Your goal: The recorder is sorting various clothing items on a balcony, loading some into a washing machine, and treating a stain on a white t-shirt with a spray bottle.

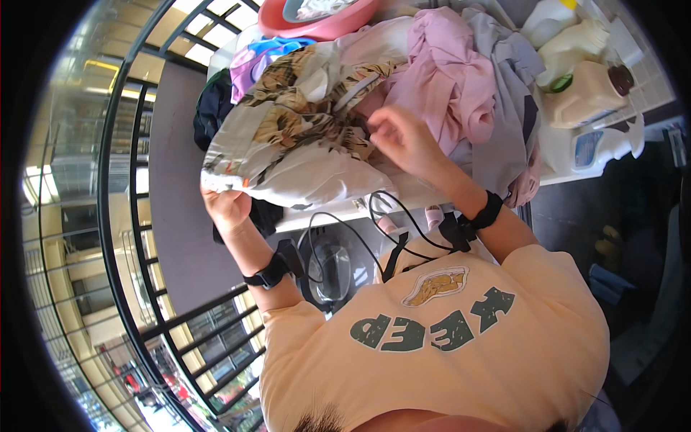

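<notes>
A white garment with a brown and black print [302,124] is spread out in front of me. Its near left corner is pinched in my left hand [227,208], between the thumb and fingers. My right hand [405,137], somewhat blurred, hovers by the right side of the printed cloth. Its fingers are loosely curled and apart, with nothing visible in them. Just beyond that hand lies a crumpled pink garment [442,70]. Grey clothing [502,124] lies to its right, partly under it.
A pink basin [324,29] holding a smaller blue basin stands at the back. Several plastic bottles, including a beige jug [586,94], stand at the right. Dark railing [105,178] runs along the left. Black cables [345,218] hang between my wrist straps.
</notes>
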Available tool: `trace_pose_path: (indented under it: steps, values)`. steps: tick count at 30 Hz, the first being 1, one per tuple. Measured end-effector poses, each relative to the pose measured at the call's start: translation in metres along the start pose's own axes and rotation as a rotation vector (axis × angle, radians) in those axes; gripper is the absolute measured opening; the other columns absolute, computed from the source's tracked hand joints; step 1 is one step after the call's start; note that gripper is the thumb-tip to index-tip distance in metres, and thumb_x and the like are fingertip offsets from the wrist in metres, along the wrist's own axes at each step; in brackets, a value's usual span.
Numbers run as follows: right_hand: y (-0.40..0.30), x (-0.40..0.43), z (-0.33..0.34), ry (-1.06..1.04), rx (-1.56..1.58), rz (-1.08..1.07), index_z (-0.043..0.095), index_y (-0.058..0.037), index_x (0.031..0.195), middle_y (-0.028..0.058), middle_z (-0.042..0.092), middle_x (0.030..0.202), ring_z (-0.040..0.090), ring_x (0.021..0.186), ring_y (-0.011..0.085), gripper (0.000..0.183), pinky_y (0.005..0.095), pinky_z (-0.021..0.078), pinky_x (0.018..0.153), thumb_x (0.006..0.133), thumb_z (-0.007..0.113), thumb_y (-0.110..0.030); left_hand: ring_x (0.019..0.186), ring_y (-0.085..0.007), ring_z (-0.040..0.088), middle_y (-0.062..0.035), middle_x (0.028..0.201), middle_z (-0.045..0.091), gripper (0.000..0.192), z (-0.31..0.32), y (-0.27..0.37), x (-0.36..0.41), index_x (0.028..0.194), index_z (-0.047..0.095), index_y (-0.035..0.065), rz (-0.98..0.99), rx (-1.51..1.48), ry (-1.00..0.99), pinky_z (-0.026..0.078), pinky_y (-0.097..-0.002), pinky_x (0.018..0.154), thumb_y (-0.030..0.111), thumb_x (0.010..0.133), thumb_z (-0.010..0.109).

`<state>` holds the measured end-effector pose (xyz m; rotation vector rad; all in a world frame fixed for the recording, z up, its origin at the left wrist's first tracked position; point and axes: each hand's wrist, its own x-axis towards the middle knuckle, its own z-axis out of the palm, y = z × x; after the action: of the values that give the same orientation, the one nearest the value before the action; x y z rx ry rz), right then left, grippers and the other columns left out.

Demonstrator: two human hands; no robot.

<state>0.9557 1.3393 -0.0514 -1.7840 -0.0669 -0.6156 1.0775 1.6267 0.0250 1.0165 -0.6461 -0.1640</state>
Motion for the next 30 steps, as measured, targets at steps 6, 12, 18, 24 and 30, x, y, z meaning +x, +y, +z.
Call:
trace_pose_path:
  steps: [6,12,18,24,30]
  values:
    - [0.024,0.031,0.040,-0.031,0.268,0.093,0.040,-0.0059,0.125,0.0148,0.048,0.118,0.054,0.096,0.0277,0.057,0.0361,0.0466,0.080,0.081,0.065,-0.033,0.072,-0.0296,0.062,-0.0191,0.093,0.061,0.043,-0.072,0.111,-0.185,0.105,0.057,-0.0033,-0.147,0.461,0.360,0.052,-0.0350,0.065,-0.008,0.063,0.060]
    - [-0.029,-0.015,0.163,-1.039,1.128,1.042,0.040,-0.0130,0.129,0.0059,0.057,0.107,0.057,0.093,0.0180,0.058,0.0365,0.0479,0.078,0.084,0.056,-0.046,0.075,-0.0248,0.061,-0.0171,0.090,0.062,0.036,0.039,0.154,-0.247,0.100,0.057,-0.0079,0.098,0.376,0.297,0.050,-0.0318,0.067,-0.009,0.063,0.056]
    - [-0.054,-0.071,0.223,-1.020,0.593,0.193,0.062,-0.0038,0.090,0.0002,0.061,0.083,0.057,0.073,0.0089,0.013,0.0226,0.0454,0.068,0.078,0.063,-0.011,0.077,-0.0182,0.059,-0.0123,0.084,0.063,0.031,0.093,0.130,-0.330,0.096,0.059,-0.0086,-0.429,0.749,0.782,0.045,-0.0262,0.067,-0.008,0.065,0.054]
    - [-0.103,-0.114,0.186,-1.363,0.130,-0.508,0.068,-0.0109,0.092,0.0079,0.064,0.085,0.058,0.077,0.0176,0.021,0.0281,0.0439,0.068,0.077,0.056,-0.003,0.090,-0.0390,0.057,-0.0243,0.087,0.060,0.034,0.094,0.012,-0.490,0.096,0.061,-0.0022,-1.031,1.417,0.840,0.045,-0.0416,0.079,0.001,0.062,0.056]
    - [-0.011,-0.156,0.167,-1.264,-0.738,-0.494,0.063,-0.0073,0.105,0.0101,0.055,0.118,0.056,0.099,0.0303,0.033,0.0395,0.0449,0.085,0.076,0.049,-0.002,0.083,-0.0406,0.059,-0.0257,0.083,0.061,0.023,0.087,-0.051,-0.578,0.084,0.065,-0.0012,-1.173,1.405,0.949,0.048,-0.0430,0.075,0.012,0.066,0.060]
